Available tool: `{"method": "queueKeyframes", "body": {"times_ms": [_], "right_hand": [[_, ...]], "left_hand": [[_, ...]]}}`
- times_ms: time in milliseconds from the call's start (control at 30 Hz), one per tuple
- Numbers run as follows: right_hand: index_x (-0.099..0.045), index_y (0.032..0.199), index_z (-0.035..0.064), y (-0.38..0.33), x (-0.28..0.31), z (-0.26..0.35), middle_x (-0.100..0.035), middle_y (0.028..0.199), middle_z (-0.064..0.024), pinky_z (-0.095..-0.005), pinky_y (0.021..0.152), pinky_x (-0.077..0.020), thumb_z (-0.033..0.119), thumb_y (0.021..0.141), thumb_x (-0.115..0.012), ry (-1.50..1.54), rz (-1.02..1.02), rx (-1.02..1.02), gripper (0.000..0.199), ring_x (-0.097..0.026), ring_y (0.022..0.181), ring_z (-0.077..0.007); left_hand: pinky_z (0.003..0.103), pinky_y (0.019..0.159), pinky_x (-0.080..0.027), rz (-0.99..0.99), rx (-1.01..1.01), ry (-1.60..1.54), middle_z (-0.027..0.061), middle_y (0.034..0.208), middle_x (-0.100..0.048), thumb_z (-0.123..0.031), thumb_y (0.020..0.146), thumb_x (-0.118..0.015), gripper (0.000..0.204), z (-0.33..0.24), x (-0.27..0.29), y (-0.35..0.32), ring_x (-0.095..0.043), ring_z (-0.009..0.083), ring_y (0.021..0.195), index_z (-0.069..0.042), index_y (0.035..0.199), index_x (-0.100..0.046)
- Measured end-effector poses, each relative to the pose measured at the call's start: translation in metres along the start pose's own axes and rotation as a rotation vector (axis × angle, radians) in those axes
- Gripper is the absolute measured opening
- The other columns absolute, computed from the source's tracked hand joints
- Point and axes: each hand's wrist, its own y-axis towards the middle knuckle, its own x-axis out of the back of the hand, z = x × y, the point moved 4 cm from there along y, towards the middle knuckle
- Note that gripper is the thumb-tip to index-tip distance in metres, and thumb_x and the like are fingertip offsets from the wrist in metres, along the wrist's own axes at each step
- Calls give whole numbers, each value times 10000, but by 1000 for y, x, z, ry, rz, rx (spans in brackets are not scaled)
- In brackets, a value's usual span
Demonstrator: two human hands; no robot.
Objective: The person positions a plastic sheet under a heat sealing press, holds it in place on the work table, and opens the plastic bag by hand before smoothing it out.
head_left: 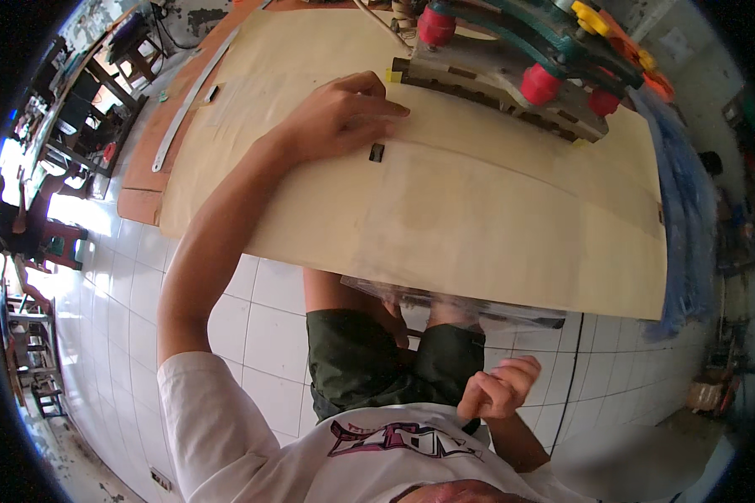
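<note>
My left hand (pixel 348 117) reaches across the cream sheet covering the worktop (pixel 302 210), near the left end of the press machine. Its fingers are loosely bent, with a gap between forefinger and thumb; nothing shows in them. Just below the fingers is a small dark patch (pixel 377 152) on the cream surface. A clear plastic sheet (pixel 453 222) lies beside it, and its near end appears to hang over the table's front edge. In front of my body, off the table, I hold my right hand (pixel 502 387) raised with the fingers curled in; no object shows in it.
The press machine (pixel 512 71), with a green frame and red knobs, stands at the far right of the worktop. A steel ruler (pixel 195 101) lies along the left side. Blue plastic sheeting (pixel 684 201) hangs at the right edge. Stools (pixel 63 243) stand on the tiled floor at left.
</note>
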Motion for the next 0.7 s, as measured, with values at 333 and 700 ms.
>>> {"method": "queueKeyframes", "body": {"times_ms": [333,700], "right_hand": [[-301,1380,-54,-24,2,-64,-554,1224,-235,-442,897,-497,514,869,-573,1269,-83,-991,811,-622,1019,-323],[-271,1425,25,79,50,-158,-543,1232,-267,-357,710,-581,396,933,-523,919,9,-1116,666,-683,852,-281]], "left_hand": [[408,920,-434,-20,1,32,127,1060,-593,-231,854,-642,277,-3,-8,2,-565,286,1022,-153,1114,-694],[416,973,-393,27,-22,109,100,1109,-585,-280,896,-588,245,1,-11,-2,-531,269,1096,-175,1083,-706]]}}
